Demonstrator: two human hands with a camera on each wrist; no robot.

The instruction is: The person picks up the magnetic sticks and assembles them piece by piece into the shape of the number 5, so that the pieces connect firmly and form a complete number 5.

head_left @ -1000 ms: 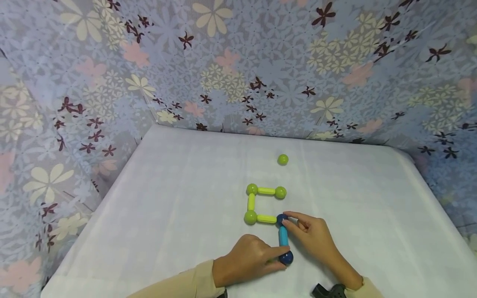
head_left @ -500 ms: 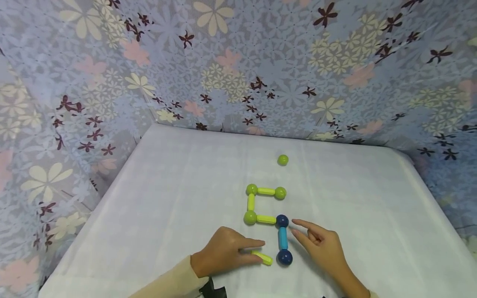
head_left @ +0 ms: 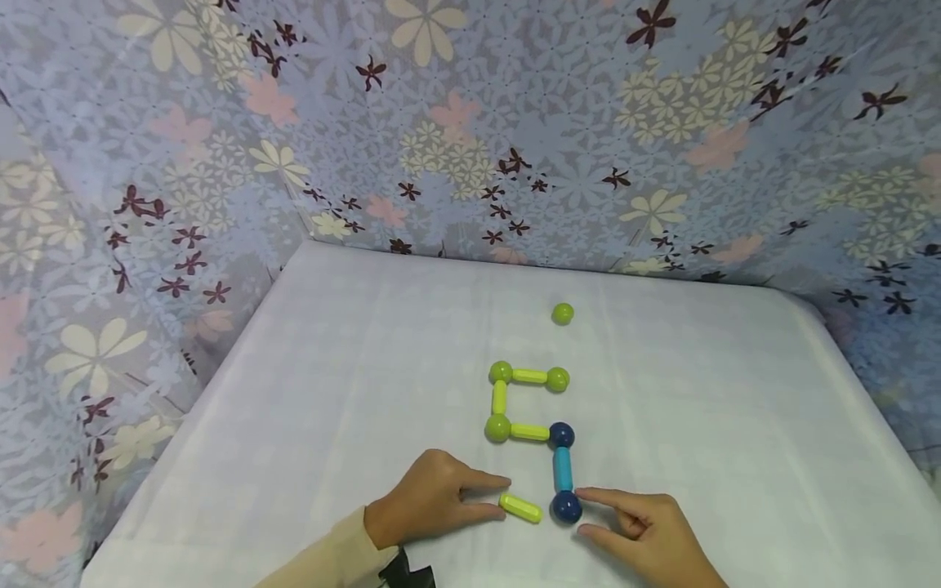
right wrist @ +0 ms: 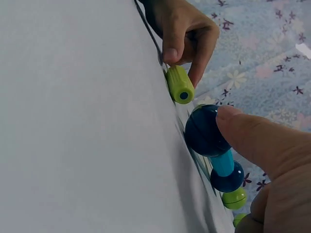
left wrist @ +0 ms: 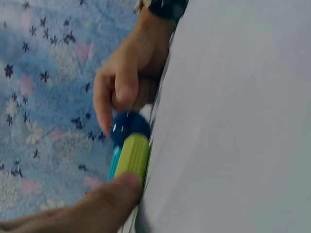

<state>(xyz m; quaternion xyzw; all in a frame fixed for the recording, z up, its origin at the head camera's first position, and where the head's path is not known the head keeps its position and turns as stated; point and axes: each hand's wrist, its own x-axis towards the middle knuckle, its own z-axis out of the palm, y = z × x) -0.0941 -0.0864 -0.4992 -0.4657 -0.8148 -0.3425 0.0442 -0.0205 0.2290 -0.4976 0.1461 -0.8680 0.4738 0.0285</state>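
Observation:
A shape of rods and balls lies on the white cloth in the head view: green balls (head_left: 497,428) joined by yellow-green rods (head_left: 529,433), then a dark blue ball (head_left: 562,435), a light blue rod (head_left: 563,469) and a nearer dark blue ball (head_left: 566,507). Left of that last ball lies a loose yellow-green rod (head_left: 520,508). My left hand (head_left: 437,502) has its thumb and index finger spread at the rod's left end. Beside the nearer blue ball, my right hand (head_left: 650,531) holds thumb and index finger apart, the index fingertip right at its edge.
A single green ball (head_left: 563,314) sits farther back on the cloth-covered table (head_left: 367,343). Floral fabric (head_left: 470,131) rises behind the table and hangs at both sides.
My left hand has left the nearer blue ball and moved left to the loose rod, which was hidden before. My right hand has released the farther blue ball and come down beside the nearer one.

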